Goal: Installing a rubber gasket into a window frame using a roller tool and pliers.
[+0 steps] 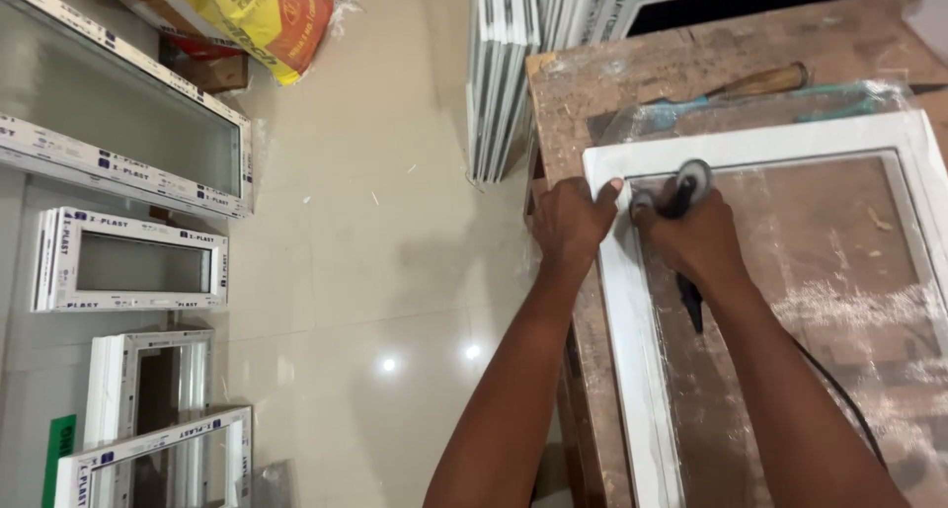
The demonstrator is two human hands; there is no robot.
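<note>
Pressure matters here: the right hand grips a small corded power tool at the inner corner of the white window frame lying on the wooden workbench, so the left hand, clamped on the frame's edge, should brace firmly.

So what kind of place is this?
Probably a window-making workshop: the right hand works a corded tool on a white frame atop a worn workbench, with finished frames on the floor.
</note>
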